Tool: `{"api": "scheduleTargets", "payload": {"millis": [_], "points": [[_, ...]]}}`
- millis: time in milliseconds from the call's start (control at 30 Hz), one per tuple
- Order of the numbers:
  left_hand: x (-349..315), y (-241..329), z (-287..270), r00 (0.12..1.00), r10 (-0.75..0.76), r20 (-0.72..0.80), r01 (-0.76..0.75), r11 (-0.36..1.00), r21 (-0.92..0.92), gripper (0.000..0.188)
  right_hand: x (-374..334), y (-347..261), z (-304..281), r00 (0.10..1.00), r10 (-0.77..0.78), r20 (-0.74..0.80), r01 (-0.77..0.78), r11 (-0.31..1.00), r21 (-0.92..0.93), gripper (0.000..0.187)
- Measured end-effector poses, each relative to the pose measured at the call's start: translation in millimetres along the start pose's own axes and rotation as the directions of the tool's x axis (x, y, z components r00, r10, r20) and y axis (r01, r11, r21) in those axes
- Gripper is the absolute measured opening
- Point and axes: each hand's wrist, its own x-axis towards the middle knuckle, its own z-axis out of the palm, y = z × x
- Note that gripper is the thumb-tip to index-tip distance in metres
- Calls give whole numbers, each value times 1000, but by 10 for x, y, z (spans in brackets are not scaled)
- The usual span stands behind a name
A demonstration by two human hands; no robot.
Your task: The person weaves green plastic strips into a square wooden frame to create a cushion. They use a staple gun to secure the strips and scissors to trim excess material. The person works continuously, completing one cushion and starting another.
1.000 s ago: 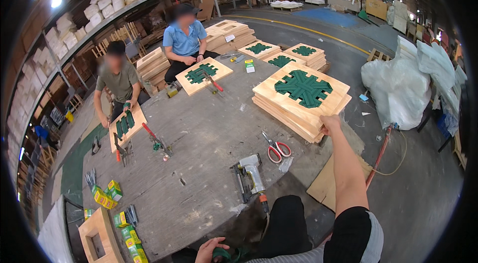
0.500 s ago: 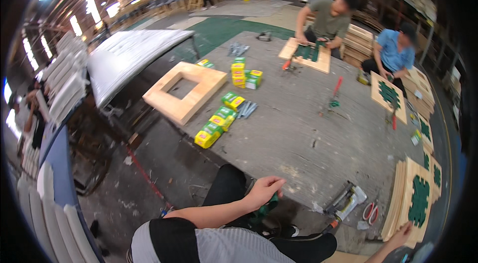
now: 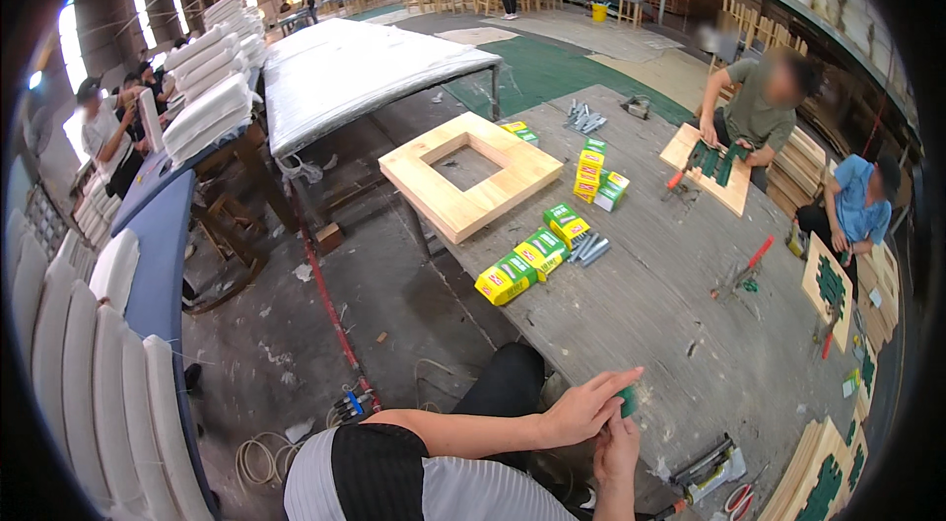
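Note:
My left hand (image 3: 581,411) and my right hand (image 3: 618,449) meet over the table's near edge. Between their fingers is a small piece of dark green material (image 3: 628,401), which looks like webbing; most of it is hidden. The left fingers reach out over it, pressed together, while the right fingers close round it from below. A staple gun (image 3: 717,477) lies just right of my hands, with red-handled scissors (image 3: 739,500) beside it. Farther right, wooden panels carrying woven green webbing (image 3: 823,487) are stacked at the table's edge.
A square wooden frame (image 3: 483,205) rests on the table's far left corner. Green-and-yellow boxes (image 3: 540,253) and grey staple strips (image 3: 589,250) lie nearby. Two co-workers (image 3: 764,102) work on panels across the table (image 3: 631,309). A plastic-covered table (image 3: 374,68) stands behind, and a red hose (image 3: 330,309) runs along the floor.
My right hand has left the webbed panel at the right and come in to my left hand, at the green piece. The view has swung left.

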Motion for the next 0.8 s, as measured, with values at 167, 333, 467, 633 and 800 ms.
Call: {"api": "scheduleTargets", "payload": {"millis": [167, 333, 467, 633, 800], "points": [[94, -447, -532, 994, -37, -99, 59, 972, 226, 54, 388, 18, 121, 946, -317, 69, 310, 822, -478, 30], [877, -1288, -1731, 957, 1, -292, 184, 776, 604, 53, 801, 217, 249, 881, -450, 147, 405, 555, -726, 25], [1594, -1742, -2711, 911, -135, -389, 394, 556, 732, 68, 936, 430, 263, 789, -574, 219, 453, 303, -838, 22], [2023, -2094, -3333, 778, -388, -494, 599, 225, 768, 107, 972, 531, 277, 772, -603, 199, 433, 271, -860, 23], [2029, -2282, -3436, 808, -388, -443, 554, 243, 796, 114, 1019, 575, 250, 763, -611, 210, 376, 156, -914, 25]]}}
